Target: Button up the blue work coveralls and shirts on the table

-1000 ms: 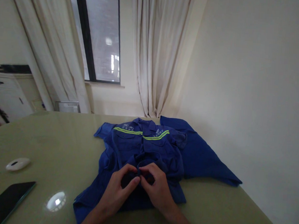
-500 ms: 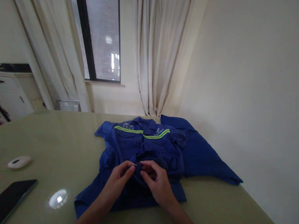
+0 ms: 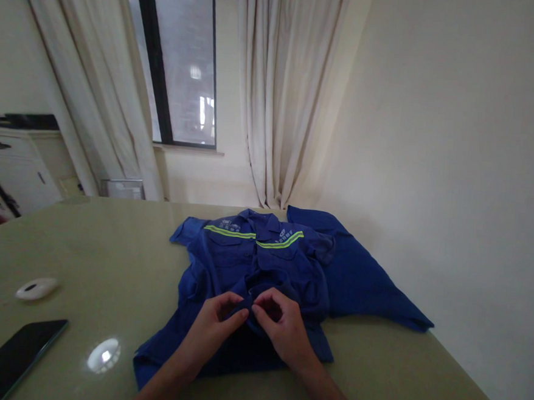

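A dark blue work shirt (image 3: pixel 226 255) with yellow-green reflective stripes and pale printing on the chest lies front up on the table, its collar at the far side. My left hand (image 3: pixel 215 321) pinches the shirt's front edge between thumb and fingers, near the lower middle. Facing it, my right hand (image 3: pixel 281 326) pinches the opposite edge, the two thumb tips almost meeting. The cloth between them is bunched and slightly raised. Any button there is hidden by the fingers. One long sleeve spreads out to the right, close to the wall.
A black phone (image 3: pixel 13 356) and a small white oval object (image 3: pixel 36 289) lie on the greenish table (image 3: pixel 120 263) at the left. A wall (image 3: pixel 456 176) borders the table on the right. Curtains (image 3: pixel 279 91) and a window stand behind, with a white cabinet (image 3: pixel 17 164) at far left.
The fingertips of both hands have drawn closer together on the cloth. My left thumb has moved slightly to the right. The shirt otherwise lies as before.
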The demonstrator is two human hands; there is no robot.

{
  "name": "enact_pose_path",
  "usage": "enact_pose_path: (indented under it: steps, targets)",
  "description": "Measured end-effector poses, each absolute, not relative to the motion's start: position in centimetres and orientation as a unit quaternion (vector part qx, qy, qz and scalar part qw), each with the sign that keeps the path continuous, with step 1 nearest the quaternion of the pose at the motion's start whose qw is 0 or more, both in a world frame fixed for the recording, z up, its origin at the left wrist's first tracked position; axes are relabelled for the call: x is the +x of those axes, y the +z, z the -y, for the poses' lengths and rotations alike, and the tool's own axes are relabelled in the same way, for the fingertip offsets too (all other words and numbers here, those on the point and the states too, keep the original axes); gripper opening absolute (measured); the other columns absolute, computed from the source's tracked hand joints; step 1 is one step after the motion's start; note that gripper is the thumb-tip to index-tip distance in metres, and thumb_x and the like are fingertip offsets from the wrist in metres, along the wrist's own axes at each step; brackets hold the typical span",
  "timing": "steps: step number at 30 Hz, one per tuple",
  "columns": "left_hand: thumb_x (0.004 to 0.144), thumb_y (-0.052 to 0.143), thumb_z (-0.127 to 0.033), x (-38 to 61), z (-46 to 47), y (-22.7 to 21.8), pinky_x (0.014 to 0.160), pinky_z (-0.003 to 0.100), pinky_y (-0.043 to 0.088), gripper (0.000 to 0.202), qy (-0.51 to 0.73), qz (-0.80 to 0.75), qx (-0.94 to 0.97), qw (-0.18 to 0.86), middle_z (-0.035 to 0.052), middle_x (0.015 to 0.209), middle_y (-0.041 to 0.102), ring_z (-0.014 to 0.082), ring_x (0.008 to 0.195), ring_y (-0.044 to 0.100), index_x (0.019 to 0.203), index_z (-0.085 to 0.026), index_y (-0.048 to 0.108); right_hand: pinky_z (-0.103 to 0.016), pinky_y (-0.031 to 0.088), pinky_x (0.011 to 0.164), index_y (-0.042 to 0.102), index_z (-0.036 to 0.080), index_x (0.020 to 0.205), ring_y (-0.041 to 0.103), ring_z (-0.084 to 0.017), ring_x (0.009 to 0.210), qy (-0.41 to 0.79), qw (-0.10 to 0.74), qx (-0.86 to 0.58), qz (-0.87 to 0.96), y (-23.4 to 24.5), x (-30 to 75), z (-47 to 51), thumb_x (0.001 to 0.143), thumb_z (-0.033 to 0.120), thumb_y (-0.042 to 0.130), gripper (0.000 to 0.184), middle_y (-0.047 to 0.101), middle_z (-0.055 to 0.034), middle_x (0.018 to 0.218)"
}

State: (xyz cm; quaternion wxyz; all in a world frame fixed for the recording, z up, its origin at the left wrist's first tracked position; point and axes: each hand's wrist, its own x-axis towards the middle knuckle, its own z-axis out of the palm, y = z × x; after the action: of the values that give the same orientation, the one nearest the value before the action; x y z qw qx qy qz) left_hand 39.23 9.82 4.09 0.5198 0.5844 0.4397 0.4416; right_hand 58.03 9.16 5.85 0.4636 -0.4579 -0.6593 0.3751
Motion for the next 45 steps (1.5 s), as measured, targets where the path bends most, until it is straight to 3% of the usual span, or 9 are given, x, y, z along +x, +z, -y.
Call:
enact_pose_path:
  steps: [5, 9, 19, 36, 45]
  targets:
    - [0.085, 0.070, -0.047, 39.4, -9.8, 3.2, 0.077, 0.028, 0.051, 0.032, 0.450, -0.452, 0.601, 0.481, 0.0032, 0.091, 0.073, 0.0202, 0.086, 0.065, 0.100, -0.018, 0.072, -0.028, 0.056, 0.072, 0.073, 0.021, 0.097, 0.072, -0.020, 0.082, 0.402, 0.455, -0.448, 0.656, 5.6, 58.1, -9.1, 0.085, 0.032, 0.073, 0.017, 0.076, -0.0037, 0.089]
    - [0.086, 0.069, -0.049, 39.5, -9.8, 2.7, 0.087, 0.032, 0.052, 0.037, 0.463, -0.477, 0.600, 0.445, 0.0056, 0.101, 0.074, 0.0233, 0.097, 0.066, 0.107, -0.019, 0.073, -0.031, 0.059, 0.077, 0.073, 0.020, 0.105, 0.074, -0.022, 0.087, 0.411, 0.453, -0.441, 0.657, 5.9, 57.8, -8.7, 0.084, 0.030, 0.075, 0.023, 0.078, -0.0057, 0.097]
    - [0.086, 0.071, -0.046, 39.9, -9.5, 4.1, 0.089, 0.032, 0.054, 0.030, 0.457, -0.457, 0.610, 0.459, 0.0052, 0.100, 0.077, 0.0247, 0.098, 0.071, 0.100, -0.020, 0.074, -0.032, 0.059, 0.078, 0.072, 0.020, 0.102, 0.074, -0.022, 0.086, 0.414, 0.473, -0.444, 0.639, 5.5, 57.6, -8.8, 0.084, 0.028, 0.073, 0.020, 0.077, -0.0054, 0.094]
    - [0.075, 0.077, -0.057, 39.8, -10.0, 4.1, 0.085, 0.033, 0.054, 0.041, 0.460, -0.457, 0.549, 0.527, 0.0068, 0.090, 0.079, 0.0246, 0.089, 0.071, 0.088, -0.017, 0.078, -0.028, 0.057, 0.073, 0.072, 0.022, 0.104, 0.072, -0.019, 0.080, 0.369, 0.463, -0.435, 0.678, 6.2, 57.6, -8.4, 0.084, 0.025, 0.072, 0.020, 0.077, -0.0031, 0.093]
    - [0.073, 0.078, -0.059, 39.8, -10.3, 3.1, 0.078, 0.029, 0.052, 0.043, 0.462, -0.469, 0.532, 0.533, 0.0037, 0.083, 0.075, 0.0213, 0.082, 0.068, 0.086, -0.018, 0.076, -0.031, 0.057, 0.080, 0.072, 0.022, 0.097, 0.073, -0.021, 0.085, 0.429, 0.467, -0.435, 0.640, 5.1, 57.7, -9.0, 0.084, 0.030, 0.077, 0.016, 0.076, -0.0030, 0.091]
